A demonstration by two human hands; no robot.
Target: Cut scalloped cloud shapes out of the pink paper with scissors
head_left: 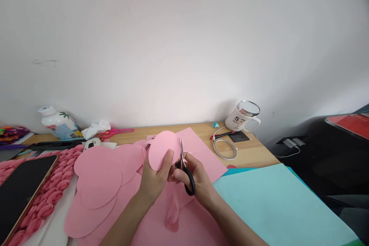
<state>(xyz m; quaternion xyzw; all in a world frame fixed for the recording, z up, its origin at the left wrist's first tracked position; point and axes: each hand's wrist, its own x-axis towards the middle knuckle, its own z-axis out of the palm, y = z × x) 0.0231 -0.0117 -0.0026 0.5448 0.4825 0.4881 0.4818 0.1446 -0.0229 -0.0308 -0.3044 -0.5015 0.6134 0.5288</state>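
Note:
My left hand [158,173] grips a rounded piece of pink paper [163,147], its thumb pressed on the front face. In my right hand [197,175] is a pair of scissors [189,180] with black handles, the blades pointing up along the paper's right edge. A curled pink strip [172,213] hangs below the hands. Cut pink paper shapes [99,175] with rounded edges lie overlapping to the left. Larger pink sheets [201,150] spread under and behind both hands.
Light blue sheets [268,196] lie on the right. A white mug [240,117], a coiled cable [225,150] and pink scissors [115,133] sit toward the wall. On the left are a white bottle [59,123] and a phone [24,192] on pink rosette fabric [56,196].

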